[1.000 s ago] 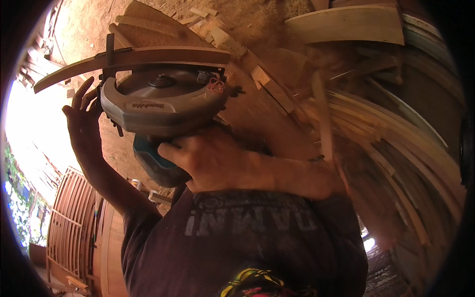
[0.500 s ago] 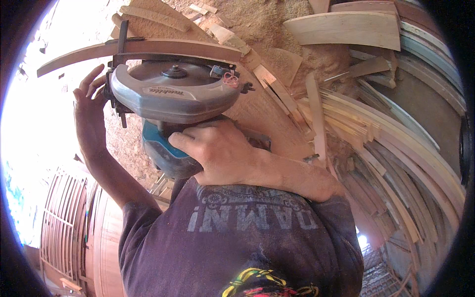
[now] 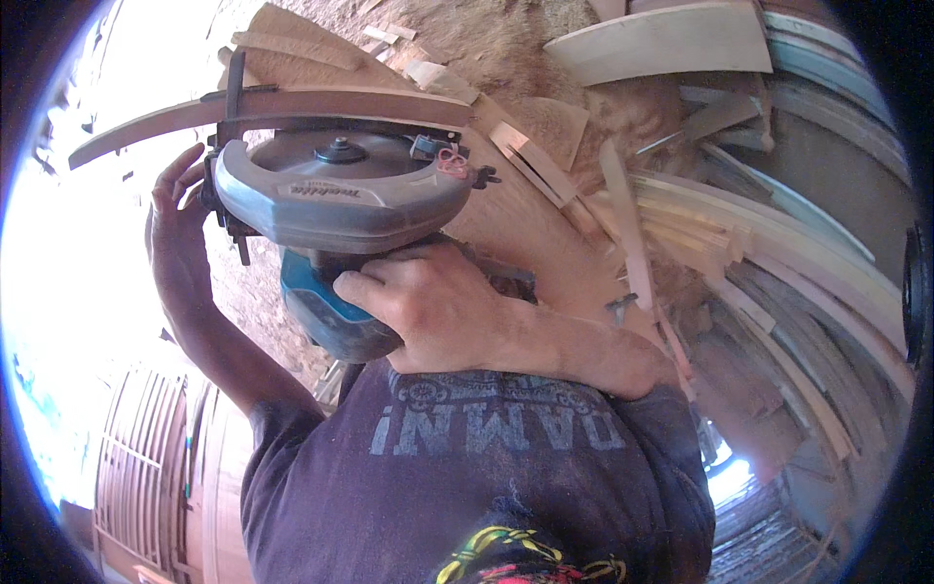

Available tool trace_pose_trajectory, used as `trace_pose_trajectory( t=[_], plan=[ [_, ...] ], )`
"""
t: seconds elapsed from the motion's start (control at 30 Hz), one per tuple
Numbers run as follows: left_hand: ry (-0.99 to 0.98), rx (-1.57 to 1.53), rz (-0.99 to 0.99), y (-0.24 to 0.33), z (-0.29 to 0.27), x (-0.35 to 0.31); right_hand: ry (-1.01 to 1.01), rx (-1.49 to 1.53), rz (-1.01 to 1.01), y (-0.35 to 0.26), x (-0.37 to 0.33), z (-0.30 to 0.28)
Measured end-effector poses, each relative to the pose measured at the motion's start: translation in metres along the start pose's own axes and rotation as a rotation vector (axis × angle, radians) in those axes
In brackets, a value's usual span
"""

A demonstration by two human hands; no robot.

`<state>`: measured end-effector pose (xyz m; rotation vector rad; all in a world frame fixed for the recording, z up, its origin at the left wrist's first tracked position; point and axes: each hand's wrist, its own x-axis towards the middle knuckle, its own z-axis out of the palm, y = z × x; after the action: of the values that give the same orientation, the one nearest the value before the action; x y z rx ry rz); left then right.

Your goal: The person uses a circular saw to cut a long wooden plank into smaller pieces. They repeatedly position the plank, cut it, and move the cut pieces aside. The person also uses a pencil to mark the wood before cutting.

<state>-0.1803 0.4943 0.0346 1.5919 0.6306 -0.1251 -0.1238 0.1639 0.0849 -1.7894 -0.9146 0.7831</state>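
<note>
My right hand [image 3: 438, 311] is closed around the blue handle of a grey circular saw [image 3: 341, 200]. The saw's round blade guard faces me, and its base sits against a long curved wooden strip [image 3: 321, 102]. My left hand [image 3: 180, 238] is raised at the saw's left side. Its fingers are pressed to the underside of the strip, beside the saw's base plate. The blade's cutting edge is hidden behind the guard and the strip.
Sawdust covers the ground [image 3: 506, 49] beyond the strip. Offcuts and a stack of curved wooden slats [image 3: 720, 243] lie to the right, with a pale curved board [image 3: 662, 44] at the top. Slatted wooden frames [image 3: 146, 467] stand at the lower left. My dark shirt [image 3: 486, 467] fills the bottom.
The saw has edged a little to the right along the curved strip. Both hands keep their holds, and the view has drawn slightly closer.
</note>
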Motion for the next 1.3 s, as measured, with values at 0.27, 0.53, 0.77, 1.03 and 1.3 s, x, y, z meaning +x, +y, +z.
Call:
trace_pose_trajectory(
  t=[0.27,0.53,0.77,1.03,1.3],
  plan=[
    [0.018,0.328,0.048,0.022,-0.006,0.003,0.108,0.030,0.064,-0.024,-0.022,0.009],
    [-0.200,0.141,0.190,0.045,0.028,-0.007,0.415,0.007,0.035,-0.047,-0.088,0.040],
    [-0.274,0.268,0.368,0.065,0.105,-0.031,0.725,0.117,0.095,-0.057,-0.174,0.044],
    [-0.520,0.367,0.219,-0.056,0.256,-0.076,1.280,0.147,0.379,-0.053,-0.326,0.040],
    [-1.093,0.801,0.764,-0.158,0.475,-0.193,1.731,0.117,0.847,-0.050,-0.468,0.062]
  ],
)
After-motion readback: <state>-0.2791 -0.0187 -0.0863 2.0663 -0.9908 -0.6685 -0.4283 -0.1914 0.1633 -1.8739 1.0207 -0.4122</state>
